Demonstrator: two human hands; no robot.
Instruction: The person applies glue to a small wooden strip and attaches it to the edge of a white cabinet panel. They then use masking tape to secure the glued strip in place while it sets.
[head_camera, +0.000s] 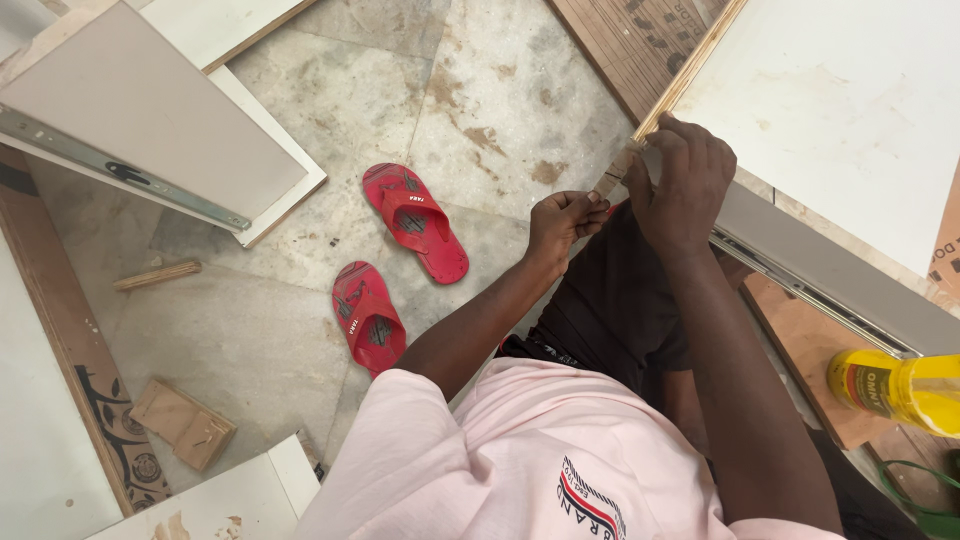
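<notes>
One head-worn camera looks steeply down, close over the person's shirt (520, 460), toward the floor (470, 90) below

Seen from above, the right hand (680, 180) presses down on the corner of a large white laminated plywood board (850, 100), while the left hand (562, 220) pinches the loose end of a thin pale edge-banding strip (612, 180) running off that board's edge. A pair of red rubber flip-flops (400, 260) lies on the stained marble floor (480, 90) to the left. A yellow plastic bottle (895, 388) lies on its side at the right, near a metal drawer slide (810, 290).
</notes>
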